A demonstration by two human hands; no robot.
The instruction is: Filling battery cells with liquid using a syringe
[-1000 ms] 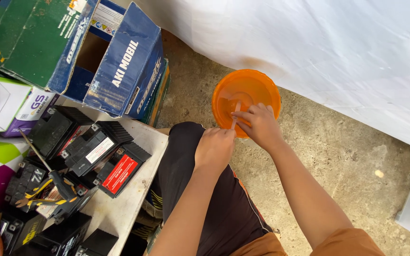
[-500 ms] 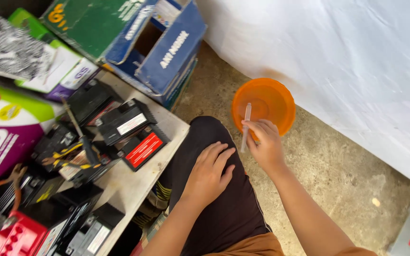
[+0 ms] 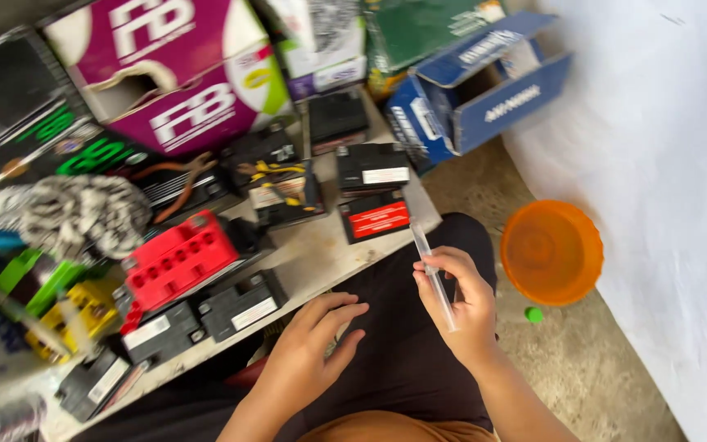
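Since half a second ago we have swung our view left across the bench, and our right hand [image 3: 460, 303] has come away from the orange bowl [image 3: 551, 251] and now sits over our dark trousers [image 3: 403, 344]. That hand holds a thin clear tube [image 3: 434, 277], much like a syringe or dropper, pinched between the thumb and fingertips with the other fingers curled loosely round it. It slants from far left to near right, and its far tip points toward the bench edge. Our left hand [image 3: 312, 348] has slid a little nearer the bench [image 3: 321, 254]; it lies open and empty, fingers spread and slightly bent, just beside the near edge.

On the right, the bowl sits on the concrete floor, well apart from both hands, with a small green cap [image 3: 534, 314] just beside its near rim. Small black batteries cover the bench, one with a red label [image 3: 376, 218] just beyond the tube's tip. A red plastic strip [image 3: 178, 258] lies farther left, and cardboard boxes [image 3: 182, 90] are stacked at the far side.
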